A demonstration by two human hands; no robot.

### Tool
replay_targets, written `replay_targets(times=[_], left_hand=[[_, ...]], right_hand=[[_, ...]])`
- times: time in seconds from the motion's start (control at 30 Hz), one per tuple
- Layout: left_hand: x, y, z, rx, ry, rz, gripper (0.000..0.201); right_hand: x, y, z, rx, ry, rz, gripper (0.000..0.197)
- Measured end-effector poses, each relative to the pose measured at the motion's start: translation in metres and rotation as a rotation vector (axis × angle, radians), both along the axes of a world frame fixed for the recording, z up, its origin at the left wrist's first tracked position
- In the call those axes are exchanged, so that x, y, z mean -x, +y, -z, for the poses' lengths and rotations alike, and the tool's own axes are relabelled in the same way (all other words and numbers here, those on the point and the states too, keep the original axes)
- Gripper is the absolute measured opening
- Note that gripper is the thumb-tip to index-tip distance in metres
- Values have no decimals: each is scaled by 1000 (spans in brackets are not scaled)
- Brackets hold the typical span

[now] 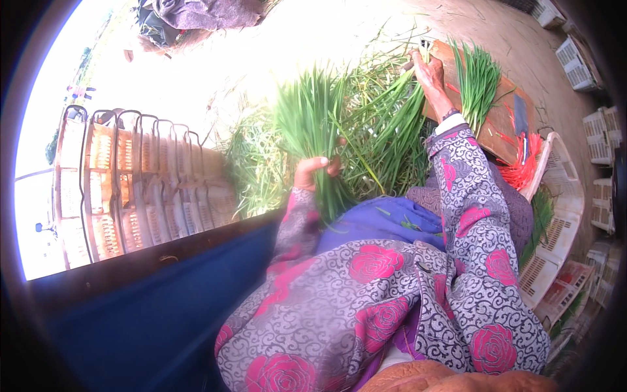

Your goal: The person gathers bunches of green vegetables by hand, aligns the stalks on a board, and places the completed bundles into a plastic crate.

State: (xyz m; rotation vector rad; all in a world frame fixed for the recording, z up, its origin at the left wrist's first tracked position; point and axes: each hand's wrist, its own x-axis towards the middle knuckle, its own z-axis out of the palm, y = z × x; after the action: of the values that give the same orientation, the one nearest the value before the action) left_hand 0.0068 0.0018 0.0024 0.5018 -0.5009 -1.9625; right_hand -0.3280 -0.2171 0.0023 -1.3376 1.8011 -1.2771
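In my left hand (312, 173) is an upright bunch of chives (312, 108), with thumb and fingers wrapped round its lower part. Farther off to the right, my right hand (431, 77) is closed on some long green stalks (401, 108), whose pale ends stick up past the fingers while the leaves trail toward my lap. That hand is at the left edge of a brown wooden board (508, 98). Another bunch of chives (477, 78) lies on the board, beside a knife (520, 116) with a dark blade. Red ties (524, 157) are heaped at the board's near corner.
Loose greens (251, 153) are piled on the ground before me. Stacked plastic crates (130, 176) stand at the left, behind a dark rail (163, 257). A pale crate (555, 245) is close by my right arm; more crates (578, 65) line the far right. Grey-purple cloth (209, 13) lies at the top.
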Motion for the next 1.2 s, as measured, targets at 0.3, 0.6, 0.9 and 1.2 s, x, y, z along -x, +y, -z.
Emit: replay_targets(times=[0.3,0.6,0.9,1.2], left_hand=[[2,7,5,-35,40,25,62],[-7,9,42,-245,-83,-43,46],[-9,12,14,-55,-132,-19,56],[-34,-7,-13,-23,-505,-352,32]], right_hand=[[-77,55,-65,-194,-437,-638,35],[-98,76,-79,-66,-453,-574,24],[-32,26,-31,153,-110,-118,30],[-74,67,-77,-108,-118,-672,25]])
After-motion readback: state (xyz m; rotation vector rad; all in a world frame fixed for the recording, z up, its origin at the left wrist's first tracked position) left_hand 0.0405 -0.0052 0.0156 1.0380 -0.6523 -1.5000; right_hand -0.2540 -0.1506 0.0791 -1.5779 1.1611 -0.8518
